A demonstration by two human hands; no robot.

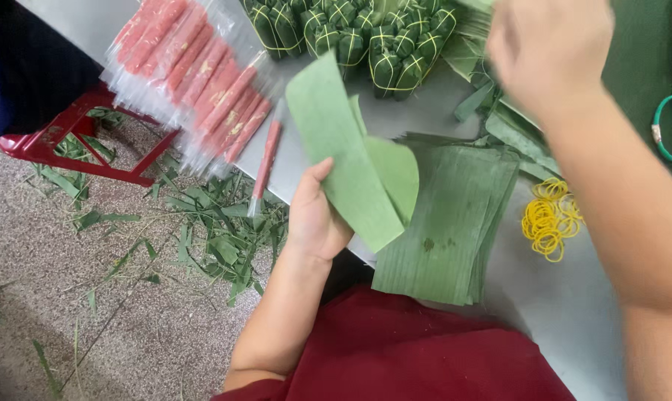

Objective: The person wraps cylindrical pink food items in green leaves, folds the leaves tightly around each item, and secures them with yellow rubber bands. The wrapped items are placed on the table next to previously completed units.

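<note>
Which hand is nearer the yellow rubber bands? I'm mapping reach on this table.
Right. The right hand is raised above the table, up-image of the yellow rubber bands; the left hand holds green leaf pieces across the leaf stack.

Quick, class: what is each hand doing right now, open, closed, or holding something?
Left hand: closed on green leaf pieces.
Right hand: raised over the leaf scraps, blurred; grip cannot be told.
</note>
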